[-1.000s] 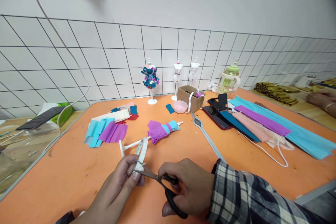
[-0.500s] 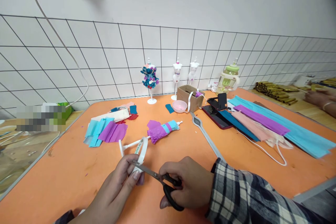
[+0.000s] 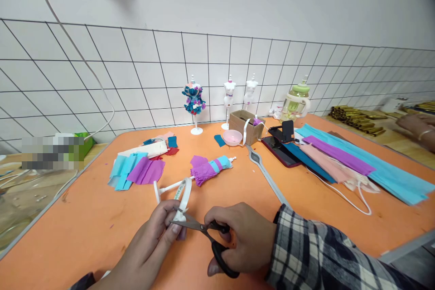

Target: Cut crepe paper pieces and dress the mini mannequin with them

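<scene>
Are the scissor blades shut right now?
No, the blades of the scissors in the right hand are spread apart at the white strip.

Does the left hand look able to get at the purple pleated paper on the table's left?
Probably yes: the purple pleated paper lies just beyond the left hand and the way looks free, though the hand pinches a looped white strip it might need to release.

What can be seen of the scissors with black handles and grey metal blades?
The scissors with black looped handles and grey metal blades sit in the right hand's grip, over the orange tabletop; the hand partly hides the handles. The blades are parted, pointing toward the left hand's grip, at the thin white strip there; exact contact is unclear.
</scene>
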Demonstrator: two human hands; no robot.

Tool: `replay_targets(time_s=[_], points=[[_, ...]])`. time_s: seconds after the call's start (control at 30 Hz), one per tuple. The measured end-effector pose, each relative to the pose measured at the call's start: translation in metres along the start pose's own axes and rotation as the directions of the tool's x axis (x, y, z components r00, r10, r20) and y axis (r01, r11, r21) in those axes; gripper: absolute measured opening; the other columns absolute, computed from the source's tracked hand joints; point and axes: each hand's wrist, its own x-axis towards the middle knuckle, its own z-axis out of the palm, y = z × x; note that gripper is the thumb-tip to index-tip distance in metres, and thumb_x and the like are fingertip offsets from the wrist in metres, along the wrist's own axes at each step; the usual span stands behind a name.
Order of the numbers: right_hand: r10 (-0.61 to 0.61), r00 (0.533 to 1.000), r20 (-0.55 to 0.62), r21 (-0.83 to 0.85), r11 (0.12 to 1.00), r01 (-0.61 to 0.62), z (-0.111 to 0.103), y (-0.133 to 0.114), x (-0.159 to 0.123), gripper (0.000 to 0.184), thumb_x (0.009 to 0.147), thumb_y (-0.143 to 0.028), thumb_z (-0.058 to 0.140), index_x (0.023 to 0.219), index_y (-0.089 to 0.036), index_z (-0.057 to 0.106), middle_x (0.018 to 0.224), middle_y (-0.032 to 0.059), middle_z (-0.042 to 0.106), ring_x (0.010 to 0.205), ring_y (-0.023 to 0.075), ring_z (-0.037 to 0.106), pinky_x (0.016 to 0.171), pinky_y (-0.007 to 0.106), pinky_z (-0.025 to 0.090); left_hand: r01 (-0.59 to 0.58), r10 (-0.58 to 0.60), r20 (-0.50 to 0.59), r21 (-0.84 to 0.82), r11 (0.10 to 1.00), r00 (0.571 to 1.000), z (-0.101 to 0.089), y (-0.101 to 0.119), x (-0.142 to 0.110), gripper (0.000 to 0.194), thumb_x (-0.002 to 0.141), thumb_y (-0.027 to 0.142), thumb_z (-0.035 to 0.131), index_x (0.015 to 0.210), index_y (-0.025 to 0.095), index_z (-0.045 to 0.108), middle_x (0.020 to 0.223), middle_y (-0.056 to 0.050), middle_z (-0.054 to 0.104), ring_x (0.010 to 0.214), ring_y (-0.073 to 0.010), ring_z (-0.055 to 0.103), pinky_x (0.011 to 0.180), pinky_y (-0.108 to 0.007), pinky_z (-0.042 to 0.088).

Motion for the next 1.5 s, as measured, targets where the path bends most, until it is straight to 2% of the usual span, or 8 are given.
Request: replay_targets(time_s=[0.23,0.47,0.67,1.1,1.17,1.27,1.33,1.5], points=[[0.020,1.000,0.012,0.017,1.000,-0.020,0.000,-0.001,-0.002,0.039,0.071,-0.049,0.082,0.095,-0.024,0.066,0.061,-0.0079,0.057,0.050,0.0080,0.046,0.049,0.020,0.028,0.079,-0.080,-0.005,-0.023,0.997,0.997,0.000,-0.004,-0.001,0.016,0.102,0.037,0.037,0.103,0.025,0.046,0.074,0.002,0.058,0.069,-0.0171,0.059,0.066,-0.026,0.048],[0.002,1.000,0.017,-0.063,0.998,-0.001,-0.003,-0.006,-0.002,0.058,0.060,-0.060,0.082,0.102,-0.025,0.063,0.069,-0.0064,0.056,0.055,0.0099,0.047,0.050,0.020,0.030,0.004,-0.005,-0.012,-0.010,1.000,1.000,0.000,-0.002,-0.001,0.015,0.101,0.035,0.039,0.109,0.026,0.048,0.075,0.001,0.061,0.067,-0.0172,0.060,0.064,-0.026,0.049],[0.025,1.000,-0.015,0.030,0.999,-0.025,-0.002,-0.005,-0.001,0.042,0.066,-0.053,0.083,0.093,-0.023,0.068,0.056,-0.0083,0.052,0.049,0.0082,0.043,0.048,0.020,0.028,0.066,-0.065,0.044,-0.013,0.998,0.997,-0.001,-0.003,0.000,0.013,0.103,0.035,0.036,0.102,0.026,0.046,0.074,0.003,0.057,0.068,-0.0155,0.057,0.066,-0.024,0.047],[0.102,0.979,-0.178,0.154,0.985,-0.075,0.000,-0.008,0.004,0.021,0.075,-0.034,0.077,0.072,-0.020,0.061,0.059,-0.0071,0.057,0.052,0.0079,0.044,0.050,0.020,0.029,0.122,-0.111,-0.085,0.136,0.983,0.990,-0.013,0.006,0.004,0.022,0.098,0.042,0.042,0.111,0.027,0.053,0.092,-0.001,0.066,0.087,-0.0217,0.063,0.062,-0.024,0.047],[0.133,0.956,-0.261,0.238,0.969,-0.070,-0.013,0.000,0.007,0.022,0.078,-0.040,0.072,0.075,-0.021,0.061,0.058,-0.0057,0.055,0.051,0.0089,0.043,0.049,0.021,0.031,0.096,-0.084,-0.077,0.175,0.980,0.993,-0.015,0.007,0.000,0.021,0.097,0.041,0.044,0.109,0.028,0.055,0.086,0.000,0.067,0.077,-0.0207,0.063,0.060,-0.024,0.048],[0.307,0.742,-0.596,0.328,0.937,-0.124,-0.051,0.027,0.009,0.035,0.088,-0.053,0.053,0.084,-0.020,0.062,0.053,-0.0052,0.043,0.046,0.0108,0.034,0.045,0.023,0.028,0.026,-0.017,-0.039,0.241,0.970,0.999,-0.023,0.004,-0.007,0.019,0.095,0.040,0.047,0.106,0.028,0.058,0.081,0.000,0.067,0.069,-0.0205,0.063,0.061,-0.024,0.049],[0.286,0.661,-0.693,0.237,0.957,-0.165,-0.073,0.047,0.008,0.036,0.084,-0.053,0.060,0.096,-0.019,0.064,0.051,-0.0076,0.035,0.046,0.0114,0.032,0.046,0.024,0.028,0.004,0.017,-0.068,0.305,0.952,0.998,-0.034,0.002,-0.006,0.022,0.094,0.041,0.048,0.107,0.028,0.058,0.085,-0.001,0.069,0.072,-0.0214,0.065,0.062,-0.024,0.050],[0.068,0.912,-0.404,-0.261,0.947,-0.186,-0.075,0.062,0.005,0.040,0.078,-0.028,0.068,0.117,-0.022,0.061,0.076,-0.0014,0.064,0.064,0.0146,0.055,0.063,0.026,0.039,0.137,0.015,-0.243,0.597,0.790,0.970,-0.084,-0.015,0.014,0.035,0.093,0.050,0.044,0.108,0.023,0.061,0.085,-0.004,0.070,0.076,-0.0260,0.066,0.066,-0.030,0.050]])
